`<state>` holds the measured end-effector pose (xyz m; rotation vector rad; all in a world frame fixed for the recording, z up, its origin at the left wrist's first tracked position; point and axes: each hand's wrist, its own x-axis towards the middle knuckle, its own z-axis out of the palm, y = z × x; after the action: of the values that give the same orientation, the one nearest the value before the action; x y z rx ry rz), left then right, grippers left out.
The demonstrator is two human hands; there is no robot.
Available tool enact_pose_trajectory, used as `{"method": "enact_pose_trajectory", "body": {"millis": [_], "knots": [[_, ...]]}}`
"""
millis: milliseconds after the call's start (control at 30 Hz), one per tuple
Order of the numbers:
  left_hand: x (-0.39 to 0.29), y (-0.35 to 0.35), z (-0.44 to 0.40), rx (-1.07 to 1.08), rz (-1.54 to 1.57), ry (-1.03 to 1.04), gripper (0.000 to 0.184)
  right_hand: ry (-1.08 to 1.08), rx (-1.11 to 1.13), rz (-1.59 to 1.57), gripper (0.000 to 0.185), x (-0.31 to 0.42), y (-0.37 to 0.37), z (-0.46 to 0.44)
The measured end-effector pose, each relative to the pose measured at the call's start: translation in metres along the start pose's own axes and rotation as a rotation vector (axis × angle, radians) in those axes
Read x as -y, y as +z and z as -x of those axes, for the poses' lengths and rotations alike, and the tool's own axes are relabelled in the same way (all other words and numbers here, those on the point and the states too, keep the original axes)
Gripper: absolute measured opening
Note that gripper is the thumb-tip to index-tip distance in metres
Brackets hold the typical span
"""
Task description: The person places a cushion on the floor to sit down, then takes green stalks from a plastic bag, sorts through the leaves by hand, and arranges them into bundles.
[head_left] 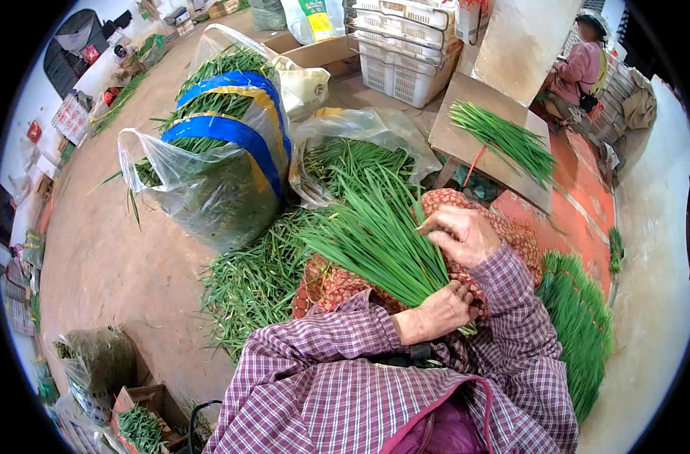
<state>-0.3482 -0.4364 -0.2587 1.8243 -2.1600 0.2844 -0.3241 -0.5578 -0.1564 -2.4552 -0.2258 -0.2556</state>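
Observation:
A bunch of long green leafy stalks lies across my lap, fanned out toward the upper left. My left hand is closed around its lower end, near my waist. Over the right edge of the bunch is my right hand, thumb and fingers drawn together at the leaves; what they pinch is too small to name. Patterned red cloth covers my lap beneath the stalks. Beyond the bunch, an open plastic bag holds more leaves. A loose leaf pile rests on the floor at the left.
A full plastic bag wrapped in blue tape stands at the left. Another bunch lies on a small wooden stand. Stacked white crates are behind. Bundled greens sit at my right. A person sits at the back right.

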Motion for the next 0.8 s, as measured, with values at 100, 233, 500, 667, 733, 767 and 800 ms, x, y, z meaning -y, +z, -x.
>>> {"method": "enact_pose_trajectory", "body": {"millis": [100, 233, 500, 667, 733, 767, 800], "knots": [[-0.001, 0.004, 0.0, -0.065, 0.009, 0.006, 0.025, 0.058, 0.085, 0.038, 0.012, 0.001, 0.011, 0.012], [0.0, -0.002, 0.001, 0.03, 0.023, 0.001, 0.028, 0.131, 0.132, 0.099, 0.013, 0.003, 0.016, 0.03], [0.0, 0.022, 0.001, 0.035, 0.08, 0.018, 0.025, 0.187, 0.07, 0.217, 0.016, 0.012, 0.02, 0.05], [-0.002, 0.029, 0.002, 0.072, 0.079, -0.003, 0.027, 0.227, 0.05, 0.299, 0.017, 0.01, 0.027, 0.052], [-0.001, 0.021, 0.002, 0.051, 0.038, 0.011, 0.029, 0.247, 0.041, 0.318, 0.018, 0.008, 0.031, 0.052], [0.0, 0.017, 0.002, 0.01, 0.035, 0.017, 0.031, 0.254, 0.036, 0.338, 0.018, 0.007, 0.033, 0.052], [0.001, 0.014, 0.002, -0.03, 0.032, 0.022, 0.033, 0.261, 0.032, 0.357, 0.018, 0.006, 0.034, 0.052]]}}
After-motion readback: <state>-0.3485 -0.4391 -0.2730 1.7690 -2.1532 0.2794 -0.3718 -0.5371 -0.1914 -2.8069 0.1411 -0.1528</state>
